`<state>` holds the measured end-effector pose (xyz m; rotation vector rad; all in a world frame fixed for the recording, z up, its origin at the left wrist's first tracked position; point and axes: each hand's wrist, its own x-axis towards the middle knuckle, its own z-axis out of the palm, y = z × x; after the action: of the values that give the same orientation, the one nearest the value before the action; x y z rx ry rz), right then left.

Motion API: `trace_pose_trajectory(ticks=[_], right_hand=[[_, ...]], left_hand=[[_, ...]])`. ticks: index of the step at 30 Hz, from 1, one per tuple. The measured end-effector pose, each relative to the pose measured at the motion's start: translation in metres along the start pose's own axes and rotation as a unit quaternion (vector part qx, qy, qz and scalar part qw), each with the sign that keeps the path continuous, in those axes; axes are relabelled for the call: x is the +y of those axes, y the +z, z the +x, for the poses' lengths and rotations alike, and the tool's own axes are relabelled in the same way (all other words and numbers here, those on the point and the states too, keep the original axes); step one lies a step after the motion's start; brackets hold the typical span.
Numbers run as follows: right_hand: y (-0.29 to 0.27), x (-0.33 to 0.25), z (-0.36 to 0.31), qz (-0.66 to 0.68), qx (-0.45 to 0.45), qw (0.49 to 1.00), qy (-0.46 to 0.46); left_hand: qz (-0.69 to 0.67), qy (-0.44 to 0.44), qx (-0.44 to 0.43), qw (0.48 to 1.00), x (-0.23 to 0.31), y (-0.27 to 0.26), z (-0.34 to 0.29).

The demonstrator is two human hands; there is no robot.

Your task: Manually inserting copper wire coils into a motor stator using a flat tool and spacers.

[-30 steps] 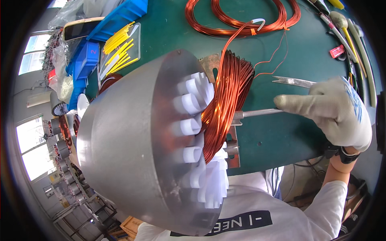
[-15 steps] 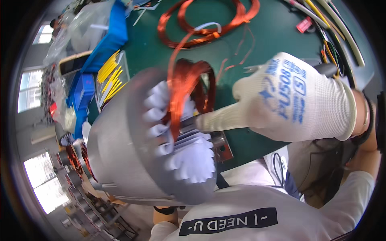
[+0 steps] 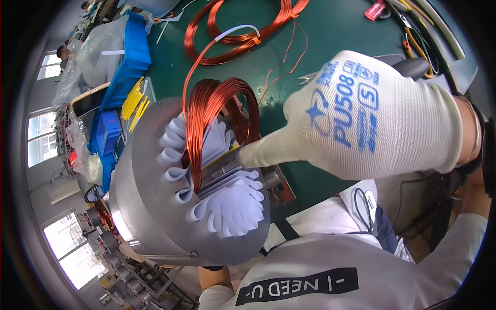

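A grey motor housing (image 3: 150,196) lies tilted on its side, with curled white paper slot liners (image 3: 230,206) standing around its bore. A copper wire coil (image 3: 222,98) runs down into the slots and loops out over the rim. My right hand (image 3: 356,121), in a white knit glove, reaches in from the right. Its index finger stretches to the bore beside a yellow strip (image 3: 221,156); the other fingers curl under, the thumb is hidden, and anything pinched there is unseen. My left forearm (image 3: 216,277) disappears behind the housing, which hides the hand.
On the green table (image 3: 320,31) lie large copper wire rings (image 3: 199,39) with a white sleeve (image 3: 237,29). Yellow strips (image 3: 135,106) and a blue bin (image 3: 132,51) stand at left. Cables (image 3: 439,31), a red-handled tool (image 3: 375,10) and scissors (image 3: 413,67) lie far right.
The housing and coil have shifted slightly left in the picture. My right hand has moved left with them, its fingertip still at the bore. More of the coil's loop and the yellow strip show.
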<state>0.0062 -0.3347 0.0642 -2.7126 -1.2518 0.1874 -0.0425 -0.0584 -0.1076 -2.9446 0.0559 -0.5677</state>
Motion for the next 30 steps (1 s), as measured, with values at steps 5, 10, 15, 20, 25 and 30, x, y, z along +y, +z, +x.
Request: trace_pose_trajectory(ticks=[5, 10, 15, 20, 25, 30], right_hand=[[-0.011, 0.005, -0.008, -0.050, -0.030, 0.998, 0.009], [0.013, 0.037, -0.038, 0.055, 0.048, 0.997, -0.002], [0.048, 0.011, -0.053, 0.043, 0.098, 0.994, 0.032], [0.070, -0.007, -0.054, 0.033, 0.116, 0.989, 0.082], [0.042, 0.014, -0.041, 0.114, 0.039, 0.991, 0.061], [0.023, 0.030, -0.006, 0.079, 0.090, 0.990, -0.068]], left_hand=[[-0.040, -0.002, 0.006, 0.999, -0.001, 0.001, 0.010], [-0.086, 0.007, 0.011, 0.996, 0.002, 0.010, 0.023], [-0.083, -0.002, 0.008, 0.997, -0.005, 0.010, 0.028], [-0.080, 0.000, -0.001, 0.997, -0.004, 0.015, 0.024], [-0.097, -0.009, 0.003, 0.995, -0.014, 0.008, 0.022], [-0.360, -0.046, -0.058, 0.930, -0.042, -0.036, -0.003]])
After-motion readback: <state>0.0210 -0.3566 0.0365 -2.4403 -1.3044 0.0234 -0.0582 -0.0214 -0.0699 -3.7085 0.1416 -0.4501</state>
